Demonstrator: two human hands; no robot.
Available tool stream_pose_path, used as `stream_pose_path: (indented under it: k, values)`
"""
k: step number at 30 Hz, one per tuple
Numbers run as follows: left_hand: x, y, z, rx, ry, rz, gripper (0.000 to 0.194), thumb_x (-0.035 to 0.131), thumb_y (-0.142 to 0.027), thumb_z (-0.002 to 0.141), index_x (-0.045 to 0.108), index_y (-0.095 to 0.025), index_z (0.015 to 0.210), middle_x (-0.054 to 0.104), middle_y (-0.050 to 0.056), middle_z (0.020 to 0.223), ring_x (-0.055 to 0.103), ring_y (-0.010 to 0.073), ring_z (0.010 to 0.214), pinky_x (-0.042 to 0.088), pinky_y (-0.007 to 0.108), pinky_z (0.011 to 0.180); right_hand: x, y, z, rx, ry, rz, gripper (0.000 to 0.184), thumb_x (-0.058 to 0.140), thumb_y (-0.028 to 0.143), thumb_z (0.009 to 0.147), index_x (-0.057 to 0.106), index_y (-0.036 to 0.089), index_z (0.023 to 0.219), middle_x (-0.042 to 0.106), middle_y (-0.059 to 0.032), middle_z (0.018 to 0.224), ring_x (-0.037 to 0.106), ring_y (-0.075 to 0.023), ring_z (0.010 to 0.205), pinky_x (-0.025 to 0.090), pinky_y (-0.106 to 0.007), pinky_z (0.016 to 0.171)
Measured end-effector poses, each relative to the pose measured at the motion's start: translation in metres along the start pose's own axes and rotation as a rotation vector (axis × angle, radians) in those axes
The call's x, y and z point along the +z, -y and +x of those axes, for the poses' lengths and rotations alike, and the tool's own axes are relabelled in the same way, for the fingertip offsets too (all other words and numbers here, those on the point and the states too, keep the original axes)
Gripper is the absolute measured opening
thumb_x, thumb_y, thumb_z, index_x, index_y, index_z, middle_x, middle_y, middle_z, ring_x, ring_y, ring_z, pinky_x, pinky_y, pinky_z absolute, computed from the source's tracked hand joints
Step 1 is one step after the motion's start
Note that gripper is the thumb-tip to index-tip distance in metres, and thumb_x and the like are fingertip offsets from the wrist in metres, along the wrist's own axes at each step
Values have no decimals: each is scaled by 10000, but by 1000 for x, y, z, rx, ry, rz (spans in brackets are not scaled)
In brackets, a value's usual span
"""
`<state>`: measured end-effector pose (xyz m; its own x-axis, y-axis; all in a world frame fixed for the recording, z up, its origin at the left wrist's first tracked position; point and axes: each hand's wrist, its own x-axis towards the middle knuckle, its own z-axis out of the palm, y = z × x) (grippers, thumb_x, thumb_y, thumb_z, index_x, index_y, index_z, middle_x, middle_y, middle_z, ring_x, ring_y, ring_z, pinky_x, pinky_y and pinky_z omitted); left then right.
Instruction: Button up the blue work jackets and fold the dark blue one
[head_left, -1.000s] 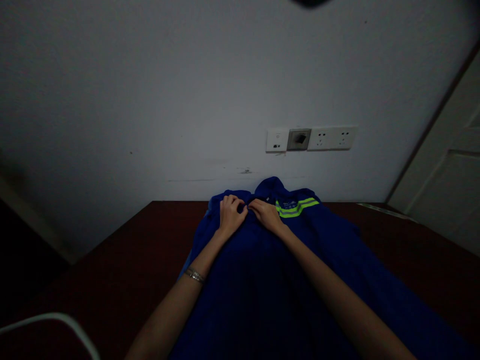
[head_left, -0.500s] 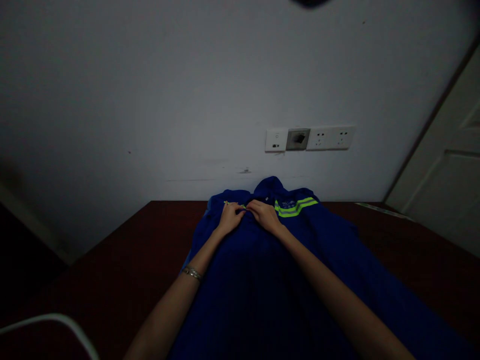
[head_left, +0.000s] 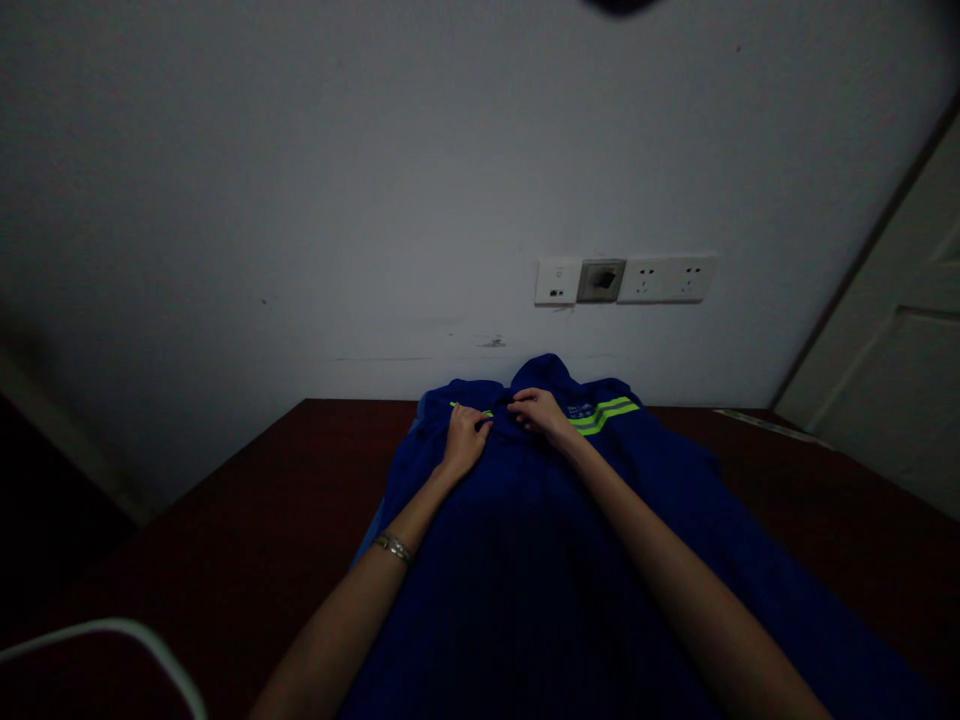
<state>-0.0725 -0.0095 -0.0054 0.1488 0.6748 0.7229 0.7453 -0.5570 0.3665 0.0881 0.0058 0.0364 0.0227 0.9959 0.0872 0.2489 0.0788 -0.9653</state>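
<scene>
A dark blue work jacket [head_left: 525, 560] with yellow-green and grey reflective stripes lies spread out, its collar towards the wall. My left hand [head_left: 466, 440] pinches the jacket's front near the chest stripe, left of the middle. Just to its right, my right hand [head_left: 538, 412] is over the front opening below the collar, thumb and fingers drawn together at the cloth. A small gap separates the two hands. What lies between the right fingertips is too dark and small to make out. A bracelet [head_left: 394, 547] circles my left wrist.
The jacket rests on a dark red wooden table [head_left: 315, 460] against a pale wall. A row of switches and sockets [head_left: 626, 281] is set in the wall above. A white cable [head_left: 127, 628] curves at the lower left. A panelled door [head_left: 900, 340] stands at the right.
My right hand has moved a little right and up, away from the left one; the fingertips were together before. My left hand stays at the jacket's front. The view has shifted slightly.
</scene>
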Motion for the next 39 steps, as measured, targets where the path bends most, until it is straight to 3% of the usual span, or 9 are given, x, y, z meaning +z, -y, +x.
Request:
stream_pose_path:
  k: [4, 18, 31, 39]
  values:
    - [0, -1, -5, 125, -14, 64, 102, 567, -138, 771, 641, -162, 837, 625, 43, 810, 544, 172, 853, 273, 478, 1007, 8, 3, -10, 152, 126, 67, 217, 619, 114, 648, 511, 163, 828, 587, 28, 571, 487, -63, 419, 328, -137, 335]
    - [1, 0, -10, 225, -38, 109, 119, 516, -126, 793, 615, -173, 837, 589, 37, 801, 528, 167, 832, 293, 502, 1005, 22, -2, -12, 215, 98, 125, 243, 614, 105, 682, 497, 164, 886, 585, 37, 561, 481, -50, 411, 347, -124, 343]
    - [0, 4, -7, 129, 31, -3, 148, 511, -145, 804, 640, -195, 854, 633, 41, 847, 548, 170, 872, 278, 497, 1002, 18, -5, -7, 260, 103, 164, 429, 687, 108, 603, 529, 139, 1001, 529, 63, 517, 405, -35, 365, 344, -151, 350]
    - [-4, 2, 0, -1, 66, -110, 133, 550, -114, 772, 673, -154, 806, 673, 66, 837, 572, 175, 846, 395, 395, 899, 21, -8, -3, 138, 107, 96, 383, 651, 111, 631, 515, 143, 988, 444, 98, 457, 395, -54, 376, 322, -154, 346]
